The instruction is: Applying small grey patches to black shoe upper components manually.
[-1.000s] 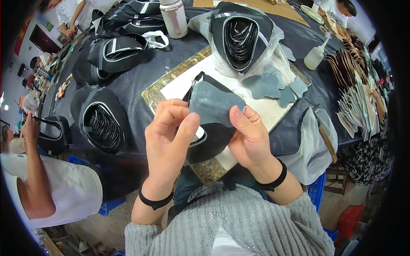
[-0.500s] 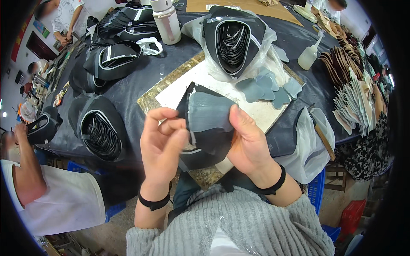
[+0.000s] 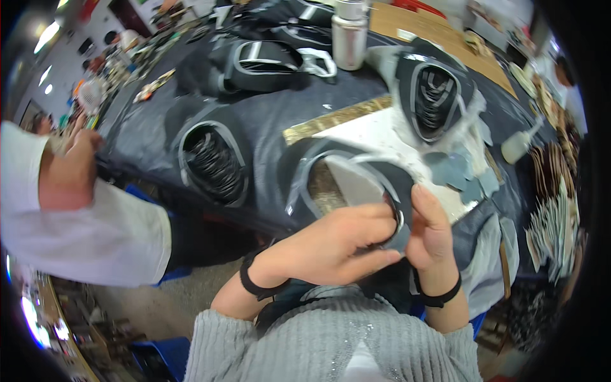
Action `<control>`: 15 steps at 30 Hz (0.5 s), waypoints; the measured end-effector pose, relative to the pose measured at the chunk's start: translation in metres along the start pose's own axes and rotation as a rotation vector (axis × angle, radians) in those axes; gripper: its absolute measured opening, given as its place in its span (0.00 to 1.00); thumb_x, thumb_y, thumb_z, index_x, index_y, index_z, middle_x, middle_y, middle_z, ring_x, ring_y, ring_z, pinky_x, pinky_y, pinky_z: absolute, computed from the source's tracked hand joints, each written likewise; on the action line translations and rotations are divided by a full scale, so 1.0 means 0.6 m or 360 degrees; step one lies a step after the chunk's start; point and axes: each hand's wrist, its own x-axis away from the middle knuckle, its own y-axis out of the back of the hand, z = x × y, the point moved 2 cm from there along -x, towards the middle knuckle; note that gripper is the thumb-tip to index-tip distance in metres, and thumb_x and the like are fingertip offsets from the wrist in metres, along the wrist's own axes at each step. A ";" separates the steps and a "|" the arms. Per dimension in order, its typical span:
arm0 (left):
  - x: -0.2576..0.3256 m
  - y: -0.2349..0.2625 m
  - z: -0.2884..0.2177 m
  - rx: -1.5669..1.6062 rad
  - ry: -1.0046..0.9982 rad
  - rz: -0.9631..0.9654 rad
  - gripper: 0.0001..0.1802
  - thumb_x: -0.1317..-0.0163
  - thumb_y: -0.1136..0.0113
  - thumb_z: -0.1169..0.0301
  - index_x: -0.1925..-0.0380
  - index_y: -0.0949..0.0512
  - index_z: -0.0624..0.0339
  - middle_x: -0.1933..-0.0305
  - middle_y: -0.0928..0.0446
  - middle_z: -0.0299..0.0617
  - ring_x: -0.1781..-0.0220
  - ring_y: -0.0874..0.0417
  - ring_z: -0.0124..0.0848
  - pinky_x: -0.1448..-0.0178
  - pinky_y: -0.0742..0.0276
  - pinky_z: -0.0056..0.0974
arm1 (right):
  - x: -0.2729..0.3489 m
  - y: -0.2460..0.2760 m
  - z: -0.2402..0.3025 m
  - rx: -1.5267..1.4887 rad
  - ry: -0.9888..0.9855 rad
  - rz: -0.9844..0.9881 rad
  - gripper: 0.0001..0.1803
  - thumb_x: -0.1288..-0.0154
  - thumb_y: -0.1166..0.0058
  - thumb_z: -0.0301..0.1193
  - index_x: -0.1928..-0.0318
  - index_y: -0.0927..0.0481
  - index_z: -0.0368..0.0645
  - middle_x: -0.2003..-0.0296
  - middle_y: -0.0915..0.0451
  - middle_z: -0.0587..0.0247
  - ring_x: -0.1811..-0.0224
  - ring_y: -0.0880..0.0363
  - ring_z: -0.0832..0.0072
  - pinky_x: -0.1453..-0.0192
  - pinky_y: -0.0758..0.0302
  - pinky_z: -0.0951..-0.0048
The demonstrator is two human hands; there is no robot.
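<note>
A black shoe upper (image 3: 298,167), its opening edged in pale grey, is held just in front of my body. My left hand (image 3: 334,247) reaches across with curled fingers inside the near end of the opening, its thumb along the lower edge. My right hand (image 3: 430,228) pinches the upper's right end, thumb on top, other fingers partly hidden behind it. Through the opening I see the white board (image 3: 375,127) with a speckled brown edge. Beyond my right hand, several blue-grey cut patches (image 3: 453,167) lie on the board. Some motion blur softens the upper.
Stacks of nested black uppers stand on the dark-covered table: one at left (image 3: 213,162), one at back (image 3: 267,67), one in a plastic bag (image 3: 435,95). There is a white bottle (image 3: 349,44), a squeeze bottle (image 3: 517,146), and layered cut pieces (image 3: 552,216). A co-worker's white sleeve (image 3: 76,235) is at left.
The upper has been turned from its patched blue-grey side to its opening. My left hand has moved across into it. The view has swung left, shifting the table rightward.
</note>
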 end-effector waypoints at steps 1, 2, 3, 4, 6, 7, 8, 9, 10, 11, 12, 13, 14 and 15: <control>0.008 0.012 -0.015 0.0136 0.0230 0.0124 0.11 0.42 0.43 0.68 0.72 0.26 0.66 0.67 0.27 0.47 0.65 0.25 0.35 0.62 0.31 0.35 | -0.005 -0.007 0.004 0.0023 0.0104 0.0079 0.19 0.34 0.55 0.33 0.46 0.33 0.35 0.51 0.26 0.55 0.50 0.25 0.70 0.45 0.29 0.69; 0.023 0.018 -0.011 0.0105 0.0239 0.0088 0.11 0.42 0.43 0.68 0.72 0.26 0.66 0.67 0.27 0.47 0.65 0.25 0.35 0.62 0.31 0.35 | -0.012 -0.020 0.012 0.0045 0.0220 0.0162 0.19 0.33 0.57 0.31 0.45 0.35 0.35 0.49 0.28 0.52 0.49 0.25 0.67 0.44 0.29 0.67; 0.046 0.028 0.004 0.0201 0.0039 -0.0362 0.12 0.39 0.46 0.66 0.72 0.26 0.67 0.65 0.27 0.47 0.63 0.25 0.33 0.60 0.30 0.34 | -0.016 -0.041 0.018 0.0091 0.0307 0.0236 0.19 0.34 0.59 0.27 0.43 0.36 0.34 0.46 0.30 0.50 0.48 0.26 0.67 0.43 0.29 0.67; 0.072 0.037 0.023 0.0293 -0.0173 -0.0804 0.14 0.37 0.49 0.65 0.72 0.26 0.67 0.63 0.26 0.46 0.62 0.24 0.32 0.58 0.30 0.34 | -0.019 -0.071 0.024 0.0096 0.0342 0.0243 0.17 0.36 0.54 0.26 0.47 0.32 0.35 0.51 0.25 0.55 0.51 0.24 0.71 0.47 0.28 0.71; 0.122 0.051 0.059 0.0320 0.0201 -0.1790 0.16 0.33 0.55 0.62 0.58 0.29 0.66 0.56 0.26 0.44 0.54 0.25 0.33 0.49 0.29 0.35 | -0.031 -0.104 0.025 0.0190 0.0264 0.0551 0.21 0.38 0.51 0.26 0.45 0.33 0.35 0.50 0.26 0.54 0.49 0.26 0.71 0.45 0.30 0.70; 0.135 0.044 0.081 0.0581 0.0236 -0.1779 0.21 0.33 0.57 0.58 0.53 0.31 0.66 0.52 0.29 0.45 0.49 0.28 0.33 0.45 0.31 0.36 | -0.037 -0.120 0.018 0.0142 0.0194 0.0666 0.22 0.40 0.49 0.26 0.44 0.34 0.35 0.49 0.27 0.55 0.49 0.26 0.70 0.44 0.30 0.70; 0.135 0.041 0.087 0.0846 0.0266 -0.1759 0.25 0.32 0.60 0.54 0.49 0.34 0.65 0.48 0.31 0.45 0.45 0.30 0.33 0.42 0.33 0.37 | -0.044 -0.138 0.010 0.0099 0.0125 0.0779 0.24 0.41 0.47 0.25 0.44 0.34 0.35 0.49 0.27 0.55 0.49 0.27 0.70 0.44 0.31 0.70; 0.144 0.029 0.083 0.1373 0.0559 -0.1560 0.32 0.34 0.64 0.46 0.44 0.38 0.63 0.40 0.38 0.45 0.40 0.36 0.35 0.37 0.39 0.40 | -0.049 -0.157 0.002 0.0047 0.0088 0.0841 0.25 0.43 0.46 0.25 0.44 0.34 0.34 0.49 0.27 0.55 0.49 0.26 0.70 0.44 0.31 0.71; 0.137 0.024 0.069 0.1312 0.0272 -0.1366 0.40 0.38 0.64 0.39 0.41 0.41 0.64 0.39 0.37 0.47 0.37 0.38 0.37 0.35 0.42 0.42 | -0.055 -0.177 -0.004 0.0012 0.0058 0.0970 0.26 0.43 0.46 0.25 0.43 0.34 0.34 0.49 0.27 0.54 0.49 0.27 0.70 0.44 0.32 0.72; 0.144 0.039 0.071 0.1773 0.0029 -0.1149 0.44 0.41 0.64 0.36 0.39 0.43 0.64 0.40 0.36 0.48 0.37 0.38 0.39 0.34 0.43 0.42 | -0.058 -0.192 -0.010 -0.0021 -0.0037 0.1057 0.26 0.43 0.46 0.26 0.43 0.35 0.34 0.49 0.27 0.54 0.49 0.27 0.70 0.44 0.31 0.72; 0.143 0.064 0.065 0.2224 -0.0216 -0.0881 0.48 0.43 0.64 0.33 0.38 0.45 0.64 0.40 0.35 0.49 0.37 0.37 0.40 0.34 0.44 0.43 | -0.064 -0.199 -0.018 -0.0054 -0.0122 0.1128 0.26 0.43 0.46 0.26 0.43 0.35 0.35 0.49 0.26 0.55 0.49 0.27 0.70 0.44 0.31 0.71; 0.155 0.079 0.046 0.2065 -0.0198 -0.1311 0.52 0.47 0.61 0.31 0.37 0.47 0.64 0.44 0.31 0.51 0.41 0.31 0.41 0.37 0.39 0.44 | -0.075 -0.201 -0.033 -0.0109 -0.0121 0.1147 0.26 0.42 0.47 0.26 0.43 0.35 0.35 0.50 0.26 0.55 0.49 0.26 0.70 0.45 0.30 0.71; 0.172 0.107 0.040 0.1815 -0.0275 -0.1420 0.43 0.41 0.58 0.38 0.39 0.42 0.64 0.47 0.28 0.50 0.50 0.25 0.39 0.44 0.31 0.43 | -0.087 -0.193 -0.049 -0.0122 -0.0154 0.1089 0.26 0.42 0.48 0.26 0.42 0.36 0.36 0.50 0.26 0.55 0.50 0.25 0.70 0.45 0.29 0.70; 0.204 0.141 0.054 0.1766 -0.0496 -0.1357 0.36 0.38 0.55 0.46 0.41 0.40 0.64 0.49 0.28 0.49 0.52 0.25 0.37 0.47 0.28 0.41 | -0.099 -0.181 -0.067 -0.0142 -0.0256 0.1033 0.26 0.41 0.49 0.26 0.42 0.36 0.36 0.49 0.26 0.55 0.50 0.25 0.70 0.45 0.29 0.70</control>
